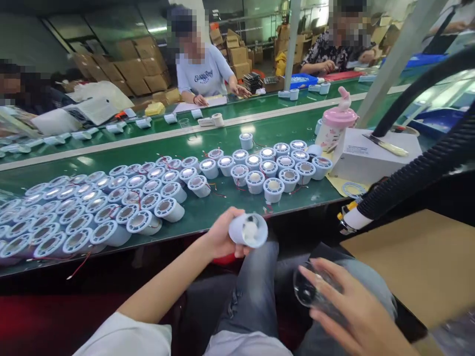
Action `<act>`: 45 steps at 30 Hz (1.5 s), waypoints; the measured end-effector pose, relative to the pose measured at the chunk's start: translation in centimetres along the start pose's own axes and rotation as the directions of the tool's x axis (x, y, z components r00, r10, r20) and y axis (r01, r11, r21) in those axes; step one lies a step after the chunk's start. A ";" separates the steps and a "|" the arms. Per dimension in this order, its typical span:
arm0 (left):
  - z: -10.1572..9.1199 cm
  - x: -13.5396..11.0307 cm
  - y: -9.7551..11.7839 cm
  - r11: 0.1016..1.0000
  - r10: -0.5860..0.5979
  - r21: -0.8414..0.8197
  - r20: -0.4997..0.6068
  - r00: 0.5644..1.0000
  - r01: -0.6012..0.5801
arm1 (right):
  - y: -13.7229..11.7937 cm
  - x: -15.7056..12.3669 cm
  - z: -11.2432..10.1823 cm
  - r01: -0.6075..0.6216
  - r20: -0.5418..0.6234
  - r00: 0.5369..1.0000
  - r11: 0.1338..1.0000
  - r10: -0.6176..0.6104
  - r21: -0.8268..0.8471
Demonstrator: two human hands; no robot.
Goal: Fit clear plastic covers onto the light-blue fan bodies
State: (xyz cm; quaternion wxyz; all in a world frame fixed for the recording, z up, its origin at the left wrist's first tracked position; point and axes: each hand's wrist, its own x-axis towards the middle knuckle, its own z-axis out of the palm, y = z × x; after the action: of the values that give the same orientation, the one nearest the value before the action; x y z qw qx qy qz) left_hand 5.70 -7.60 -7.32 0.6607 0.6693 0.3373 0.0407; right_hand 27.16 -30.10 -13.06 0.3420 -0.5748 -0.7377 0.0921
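Observation:
My left hand (pixel 225 232) is wrapped round a light blue plastic cup-shaped housing (pixel 237 228), tilted so its open end faces me. Something white and a dark spot show inside it. Over my right leg, my right hand (pixel 343 301) grips a clear, round, transparent cup-like part (pixel 302 287), its fingers spread along the side and slightly blurred. The two parts are held apart from each other. Ahead of my hands, many similar blue housings (pixel 273 188) stand on the green bench, several with thin red wires trailing out.
A black corrugated hose (pixel 408 153) arches down on the right beside a grey box (pixel 374 153) and a pink-lidded cup (pixel 337 123). Cardboard (pixel 415 262) lies at my right. Across the green conveyor (pixel 141 141), other people sit working; cartons (pixel 137 64) are stacked behind.

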 end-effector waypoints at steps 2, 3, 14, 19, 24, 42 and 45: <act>2.9 1.2 -1.2 0.928 -0.105 -0.317 0.281 0.954 0.195 | -1.8 2.3 0.2 0.016 -0.027 0.999 0.991 -0.020 -0.136; 4.1 1.7 -1.5 0.859 -0.128 -0.418 0.382 0.915 0.294 | -2.1 3.1 0.1 0.001 -0.041 0.999 0.980 -0.009 -0.199; 7.6 2.3 0.8 0.994 -0.103 0.065 0.379 0.920 0.085 | -0.5 2.2 -1.3 -0.284 0.137 0.944 0.951 0.300 -0.126; 7.6 1.2 1.8 0.866 0.253 0.376 0.237 0.938 -0.328 | -0.8 2.1 -2.2 -0.425 0.212 0.898 0.884 0.385 0.196; 8.0 1.4 -0.1 0.839 0.415 0.323 0.141 0.899 -0.438 | -1.7 2.6 -2.5 -0.505 0.156 0.862 0.790 0.483 0.348; 8.7 1.4 -1.5 0.967 0.177 -0.221 0.229 0.957 -0.126 | -0.5 1.2 -2.4 -0.320 0.030 0.943 0.881 0.331 0.348; 8.4 1.3 -1.2 0.978 0.169 -0.161 0.252 0.953 -0.131 | -0.5 0.8 -2.3 -0.324 0.037 0.943 0.889 0.331 0.324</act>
State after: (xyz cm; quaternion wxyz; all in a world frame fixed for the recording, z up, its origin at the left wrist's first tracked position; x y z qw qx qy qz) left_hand 10.42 -14.29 -9.94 0.7407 0.6437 0.1907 0.0253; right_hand 28.09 -30.12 -10.81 0.4188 -0.6274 -0.6014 0.2631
